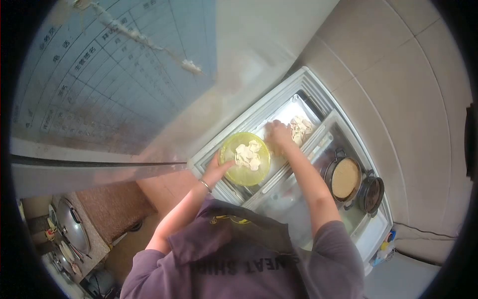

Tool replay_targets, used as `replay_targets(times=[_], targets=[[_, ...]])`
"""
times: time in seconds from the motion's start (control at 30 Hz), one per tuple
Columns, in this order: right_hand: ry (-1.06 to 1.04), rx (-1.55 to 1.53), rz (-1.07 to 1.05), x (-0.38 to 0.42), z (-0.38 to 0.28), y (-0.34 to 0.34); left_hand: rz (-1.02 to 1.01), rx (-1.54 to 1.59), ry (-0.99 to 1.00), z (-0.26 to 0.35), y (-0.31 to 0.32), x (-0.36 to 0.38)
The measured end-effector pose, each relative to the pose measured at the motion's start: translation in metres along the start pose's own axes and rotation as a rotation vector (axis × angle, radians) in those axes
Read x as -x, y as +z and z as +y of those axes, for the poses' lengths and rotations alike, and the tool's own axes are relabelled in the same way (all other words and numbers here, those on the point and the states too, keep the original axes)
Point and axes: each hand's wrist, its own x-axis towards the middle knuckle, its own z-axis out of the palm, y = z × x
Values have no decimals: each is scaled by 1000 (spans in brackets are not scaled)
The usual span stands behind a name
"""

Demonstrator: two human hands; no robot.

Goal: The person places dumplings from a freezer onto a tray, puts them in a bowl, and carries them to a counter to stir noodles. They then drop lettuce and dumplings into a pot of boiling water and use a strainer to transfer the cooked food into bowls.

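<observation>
My left hand (pixel 219 168) grips the rim of a translucent yellow-green bowl (pixel 230 174), thumb over the edge. Several flat, whitish pieces of food (pixel 248 155) lie in the bowl, which is held over the freezer opening. My right hand (pixel 278 133) reaches into the chest freezer (pixel 304 79), its fingers curled downward and partly hidden. Right beside it is a heap of similar pale pieces (pixel 301 128) on a light tray-like surface (pixel 294 107). What the right fingers hold, if anything, I cannot tell.
Sliding glass lids (pixel 279 204) cover part of the freezer. On them stand a pot with a tan round top (pixel 345 178) and a smaller dark pot (pixel 371 194). A tall white door with a blue printed sheet (pixel 124 74) rises at left. A lidded wok (pixel 72 224) sits on the lower-left counter.
</observation>
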Motion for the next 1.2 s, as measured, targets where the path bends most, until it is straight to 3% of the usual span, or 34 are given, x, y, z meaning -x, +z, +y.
replay_targets(times=[0.1,0.17,0.23,0.27,0.3,0.37,0.4,0.43,0.53,0.57,0.63,0.67,0.77,0.8,0.93,1.03,1.1,1.2], targets=[[42,-110,-146,-9,0,11,-3,-48,-21,-1,-2,-1],[90,-238,-84,-5,8,-1,6,-104,-21,-4,-2,-2],[360,-933,-109,-7,22,-18,5,-94,-17,-4,-3,-1],[332,-1255,-26,-8,34,-7,-1,-87,-6,-3,-2,-2],[332,-1253,-25,-7,36,-17,-2,-85,-5,-3,-2,-3],[587,-1898,-129,-1,36,-47,17,-91,-17,-5,-2,-4],[544,-1974,-184,1,40,-47,10,-91,-21,-6,-3,-4],[550,-1973,-177,5,33,-60,-5,-72,-33,-5,-3,-4],[318,-1910,-589,16,15,-77,-11,-25,-77,6,1,2],[317,-1914,-589,14,16,-75,-1,5,-107,10,2,5],[199,-1354,-434,8,19,-71,0,38,-104,2,-4,6],[205,-1355,-431,9,22,-66,-2,76,-96,-1,-7,7],[-9,-229,-255,9,34,-29,-6,71,-135,19,-7,24],[-118,-20,-170,10,31,-18,-4,70,-133,20,-10,26],[-55,-34,-240,1,44,2,-8,42,-80,22,-17,33],[117,-285,-79,1,47,-2,-8,35,-85,23,-17,43],[-62,-199,155,3,37,-12,-14,28,-73,25,-18,49],[-120,-131,199,11,3,-3,-58,62,-61,24,-16,50]])
